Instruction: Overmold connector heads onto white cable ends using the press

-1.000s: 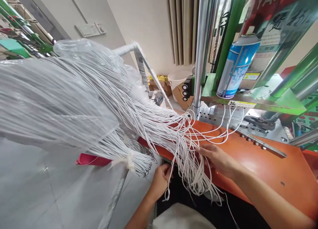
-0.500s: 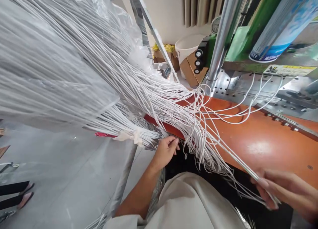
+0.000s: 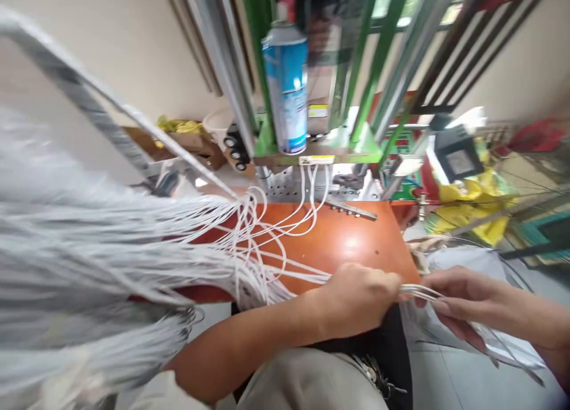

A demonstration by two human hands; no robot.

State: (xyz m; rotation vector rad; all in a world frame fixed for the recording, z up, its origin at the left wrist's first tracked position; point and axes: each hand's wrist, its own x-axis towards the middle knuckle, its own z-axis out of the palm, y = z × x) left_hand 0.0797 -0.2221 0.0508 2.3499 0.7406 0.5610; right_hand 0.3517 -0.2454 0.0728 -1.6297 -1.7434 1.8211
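Note:
Several white cables (image 3: 307, 272) run from a large bundle across the orange tabletop (image 3: 356, 232). My left hand (image 3: 360, 297) is closed round them in a fist near the table's right end. Farther right, my right hand (image 3: 472, 303) pinches the same cables between thumb and fingers, beyond the table edge. Their loose ends trail below it toward the lower right. The thick cable bundle (image 3: 133, 238) fills the left side, blurred, with a tangle of loops at its end.
Behind the table stands a green press machine (image 3: 374, 143) with cables hanging from its plate. A blue spray can (image 3: 289, 89) is upright on it. A metal strip (image 3: 351, 209) lies at the table's rear. Yellow bags (image 3: 476, 202) and a white sack (image 3: 467, 267) are at right.
The view has swung right. My left hand has moved from beside the bundle to the cables and closed on them. My right hand still holds them, now past the table's right edge.

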